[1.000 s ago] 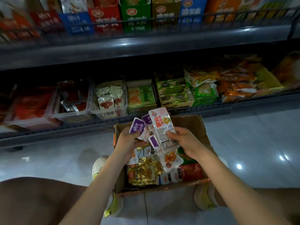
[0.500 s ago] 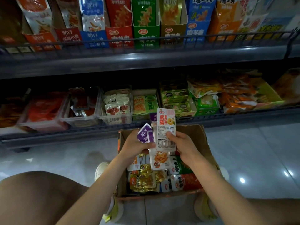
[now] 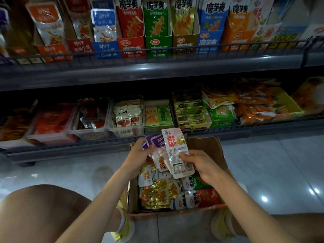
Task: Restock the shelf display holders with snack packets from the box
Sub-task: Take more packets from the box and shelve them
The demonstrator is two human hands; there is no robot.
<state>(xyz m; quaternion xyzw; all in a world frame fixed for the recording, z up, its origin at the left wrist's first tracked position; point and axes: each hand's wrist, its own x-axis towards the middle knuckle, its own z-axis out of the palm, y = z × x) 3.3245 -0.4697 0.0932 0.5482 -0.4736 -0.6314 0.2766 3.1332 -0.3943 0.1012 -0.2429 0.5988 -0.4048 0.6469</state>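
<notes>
Since half a second ago the head has lifted, so the upper shelf (image 3: 157,69) shows more of its tall cartons, while both hands have stayed over the box (image 3: 214,151) with the same packets. Now the left hand (image 3: 137,155) grips a small fan of packets, with the purple packets (image 3: 157,141) on top. With thumb on the printed face, the right hand (image 3: 201,164) pinches the long white packet (image 3: 176,151) at its lower right edge. This packet stands nearly upright, above the box and in front of the lower shelf holders (image 3: 128,118). More loose packets (image 3: 156,193) lie inside the box.

I judge these packets to be very light, flat and soft, with a smooth film that slides easily (a fan of several can slip apart in the fingers). The best place to hold seems to be the flat sealed border, not the filled middle, which could be crushed by a strong pinch.
</notes>
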